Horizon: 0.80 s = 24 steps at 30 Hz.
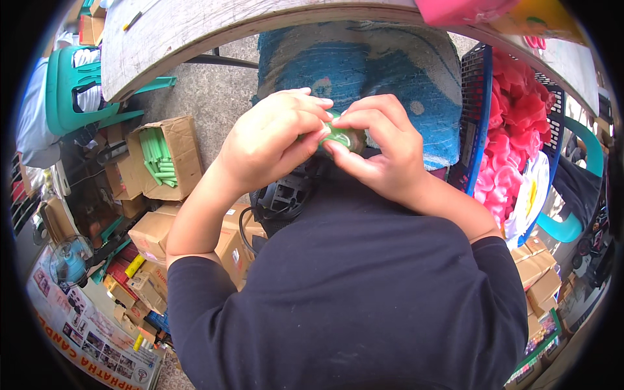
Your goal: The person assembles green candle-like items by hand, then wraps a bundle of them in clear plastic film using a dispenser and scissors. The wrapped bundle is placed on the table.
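Green item between left grip, right grip.

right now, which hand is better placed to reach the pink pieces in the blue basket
Probably the right hand: it is nearer the pink pieces and blue basket, though it and the left hand hold the green item.
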Motion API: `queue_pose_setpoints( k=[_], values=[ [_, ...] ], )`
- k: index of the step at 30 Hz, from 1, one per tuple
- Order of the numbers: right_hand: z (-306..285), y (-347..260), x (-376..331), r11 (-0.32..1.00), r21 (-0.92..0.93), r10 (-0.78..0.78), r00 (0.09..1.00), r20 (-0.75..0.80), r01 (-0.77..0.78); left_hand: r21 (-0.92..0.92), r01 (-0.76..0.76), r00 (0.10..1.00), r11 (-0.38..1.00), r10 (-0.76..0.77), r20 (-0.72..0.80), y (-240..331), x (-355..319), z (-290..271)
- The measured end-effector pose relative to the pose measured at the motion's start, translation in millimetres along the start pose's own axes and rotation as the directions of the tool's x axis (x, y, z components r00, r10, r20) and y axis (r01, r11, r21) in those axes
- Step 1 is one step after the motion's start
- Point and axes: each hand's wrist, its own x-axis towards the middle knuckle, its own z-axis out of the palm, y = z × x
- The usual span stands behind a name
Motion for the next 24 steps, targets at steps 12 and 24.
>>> queue_pose_setpoints(
  k=[12,24],
  values=[
    [1.6,7.2,-1.4,0.793,0.455,0.354,0.914,0.198,-0.406,-0.368,0.485,0.863,0.793,-0.501,0.059,10.8,4.9,-0.4],
    [0.5,19.8,11.3,0.078,0.793,0.543,0.693,0.475,-0.604,0.363,0.092,0.994,0.927,-0.065,-0.088,-4.4,5.7,5.2]
  ],
)
